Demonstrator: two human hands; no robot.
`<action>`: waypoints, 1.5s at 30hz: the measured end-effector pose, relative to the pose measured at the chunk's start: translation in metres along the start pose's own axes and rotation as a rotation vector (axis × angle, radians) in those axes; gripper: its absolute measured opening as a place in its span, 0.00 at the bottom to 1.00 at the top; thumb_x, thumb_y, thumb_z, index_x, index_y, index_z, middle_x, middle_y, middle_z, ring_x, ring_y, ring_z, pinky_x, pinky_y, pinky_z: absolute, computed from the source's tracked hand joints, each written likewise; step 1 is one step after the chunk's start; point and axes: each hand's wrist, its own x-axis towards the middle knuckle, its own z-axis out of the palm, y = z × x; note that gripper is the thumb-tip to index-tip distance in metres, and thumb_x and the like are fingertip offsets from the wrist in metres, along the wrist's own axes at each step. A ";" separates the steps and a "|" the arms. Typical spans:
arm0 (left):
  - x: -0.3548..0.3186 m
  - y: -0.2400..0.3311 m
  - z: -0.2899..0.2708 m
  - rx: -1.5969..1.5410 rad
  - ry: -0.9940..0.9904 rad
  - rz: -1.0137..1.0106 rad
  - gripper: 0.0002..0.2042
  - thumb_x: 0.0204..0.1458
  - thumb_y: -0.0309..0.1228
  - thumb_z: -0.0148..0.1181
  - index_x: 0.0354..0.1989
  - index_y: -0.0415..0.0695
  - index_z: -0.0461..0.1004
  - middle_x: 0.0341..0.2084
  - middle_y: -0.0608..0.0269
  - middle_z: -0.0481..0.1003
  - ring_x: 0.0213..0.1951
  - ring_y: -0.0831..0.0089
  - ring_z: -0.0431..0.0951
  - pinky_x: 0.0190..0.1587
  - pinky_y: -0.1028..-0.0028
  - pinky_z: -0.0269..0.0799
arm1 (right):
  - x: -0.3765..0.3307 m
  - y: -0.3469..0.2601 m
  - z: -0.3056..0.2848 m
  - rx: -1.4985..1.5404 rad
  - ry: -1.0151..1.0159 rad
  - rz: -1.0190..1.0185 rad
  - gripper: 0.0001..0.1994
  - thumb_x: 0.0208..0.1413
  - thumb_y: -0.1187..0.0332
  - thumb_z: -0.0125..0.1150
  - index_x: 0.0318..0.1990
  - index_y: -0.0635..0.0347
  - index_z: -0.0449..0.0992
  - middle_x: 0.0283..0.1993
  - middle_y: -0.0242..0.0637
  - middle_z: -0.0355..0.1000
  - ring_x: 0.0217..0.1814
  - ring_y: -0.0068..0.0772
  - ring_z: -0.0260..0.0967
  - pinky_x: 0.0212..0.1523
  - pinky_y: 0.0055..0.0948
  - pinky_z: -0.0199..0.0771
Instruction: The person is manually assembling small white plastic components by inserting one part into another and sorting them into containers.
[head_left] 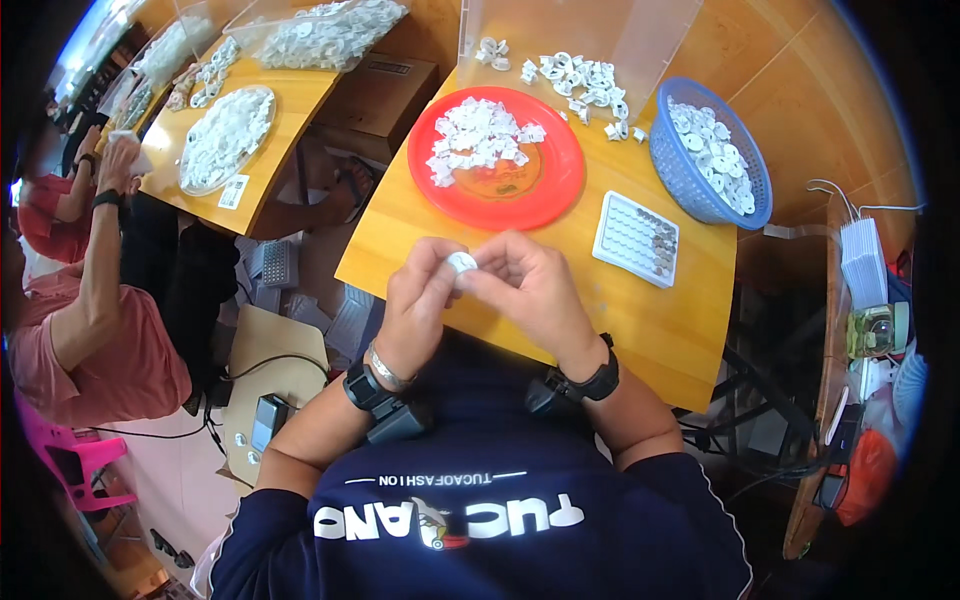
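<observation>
Between my two hands, just above the near edge of the yellow table, is a small round white plastic piece. My left hand pinches it from one side, and the fingers of my right hand close on its other side. Beyond them lies a red round plate with a heap of small white plastic parts. To the right, a white tray has rows of round hollows, with small metallic discs in its right-hand columns. A blue basket behind it holds round white pieces.
Loose white parts lie at the table's back before a clear plastic bin. At left, a co-worker in a pink shirt sits by another table with a dish of white parts. A wooden ledge holds clutter at right.
</observation>
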 end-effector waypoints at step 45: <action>-0.006 0.009 0.001 0.335 0.053 0.309 0.05 0.53 0.19 0.49 0.38 0.37 0.66 0.24 0.48 0.72 0.27 0.53 0.76 0.30 0.67 0.70 | -0.007 -0.008 0.016 -0.298 0.161 -0.324 0.05 0.47 0.80 0.60 0.33 0.65 0.72 0.26 0.39 0.71 0.24 0.28 0.72 0.26 0.24 0.72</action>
